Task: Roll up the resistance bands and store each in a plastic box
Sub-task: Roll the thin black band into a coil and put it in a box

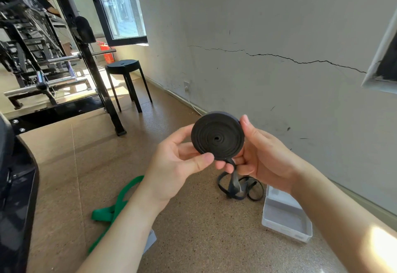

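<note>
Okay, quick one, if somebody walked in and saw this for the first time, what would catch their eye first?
Probably the black band wound into a tight coil, held up mid-frame between the left hand and right hand, its loose tail trailing to the floor. Next, the bright green band lying unrolled on the floor at lower left, and the open plastic box by the wall at right.

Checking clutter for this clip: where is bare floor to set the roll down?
Bare floor lies between the green band and the loose black band, and beyond toward the stool. By the wall it is crowded: loose band beside the open plastic box.
</note>
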Demonstrator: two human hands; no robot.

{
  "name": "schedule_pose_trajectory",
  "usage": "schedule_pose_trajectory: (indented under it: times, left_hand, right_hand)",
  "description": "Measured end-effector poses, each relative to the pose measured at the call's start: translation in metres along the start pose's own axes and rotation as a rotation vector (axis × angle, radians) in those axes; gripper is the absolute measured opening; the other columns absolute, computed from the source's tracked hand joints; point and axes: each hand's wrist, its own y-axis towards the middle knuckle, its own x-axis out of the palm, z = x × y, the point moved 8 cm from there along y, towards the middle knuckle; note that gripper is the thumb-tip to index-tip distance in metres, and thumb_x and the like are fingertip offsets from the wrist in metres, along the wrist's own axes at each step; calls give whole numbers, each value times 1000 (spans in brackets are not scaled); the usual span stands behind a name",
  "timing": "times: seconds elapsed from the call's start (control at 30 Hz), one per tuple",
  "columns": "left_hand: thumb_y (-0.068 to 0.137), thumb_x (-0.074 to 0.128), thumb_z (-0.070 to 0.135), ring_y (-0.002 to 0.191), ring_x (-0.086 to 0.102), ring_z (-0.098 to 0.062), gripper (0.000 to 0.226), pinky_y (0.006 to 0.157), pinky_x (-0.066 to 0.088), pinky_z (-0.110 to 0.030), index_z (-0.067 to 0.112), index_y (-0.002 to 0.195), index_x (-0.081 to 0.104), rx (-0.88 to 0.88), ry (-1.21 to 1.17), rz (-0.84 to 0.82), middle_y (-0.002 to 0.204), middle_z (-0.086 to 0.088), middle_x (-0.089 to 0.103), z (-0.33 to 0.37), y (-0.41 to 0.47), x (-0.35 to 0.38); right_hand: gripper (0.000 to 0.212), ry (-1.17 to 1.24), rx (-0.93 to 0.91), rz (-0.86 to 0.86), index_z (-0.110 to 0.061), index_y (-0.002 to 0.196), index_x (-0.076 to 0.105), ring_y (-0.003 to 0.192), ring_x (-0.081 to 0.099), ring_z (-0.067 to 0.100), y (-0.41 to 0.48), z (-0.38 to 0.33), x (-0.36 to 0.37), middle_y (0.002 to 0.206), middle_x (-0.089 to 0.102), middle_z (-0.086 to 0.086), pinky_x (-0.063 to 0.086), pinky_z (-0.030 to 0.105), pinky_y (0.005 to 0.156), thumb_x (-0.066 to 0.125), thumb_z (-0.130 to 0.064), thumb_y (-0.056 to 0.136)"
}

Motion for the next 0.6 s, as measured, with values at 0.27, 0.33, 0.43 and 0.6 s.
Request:
schedule_pose_trajectory:
  times: [0.27, 0.33, 0.43, 0.6]
  left_hand:
    - [66, 70, -7, 75, 72, -20, 38, 67, 55, -26, 15, 97, 66, 119, -35, 148, 80, -6, 75, 21, -3, -12]
    - [69, 68, -14, 84, 73, -16, 42, 71, 56, -23, 16, 98, 66, 129, 41, 212, 84, 0, 76, 24, -4, -25]
    - [72, 68, -15, 82, 72, -10, 43, 69, 56, -19, 20, 97, 65, 118, 121, 328, 81, 6, 76, 26, -7, -49]
    - [72, 68, -15, 79, 72, -11, 45, 67, 58, -21, 23, 96, 64, 106, 153, 374, 80, 8, 76, 28, -8, -67]
  right_hand:
    - [93, -22, 133, -162, -27, 138, 48, 93, 63, 24, -1, 13, 21, 103, 68, 16, 36, 27, 58, 35, -88, 69]
    - [93, -175, 220, -154, -35, 139, 40, 104, 65, 19, -3, 22, 19, 108, 71, 9, 42, 29, 69, 33, -91, 66]
    - [63, -579, 264, -35, -34, 126, 50, 98, 68, 9, -6, 24, 3, 97, 76, -2, 51, 42, 86, 35, -74, 80]
    - [38, -532, 14, 251, -26, 108, 67, 52, 50, 22, -12, -23, -24, 54, 59, 7, 45, 24, 53, 67, -48, 77]
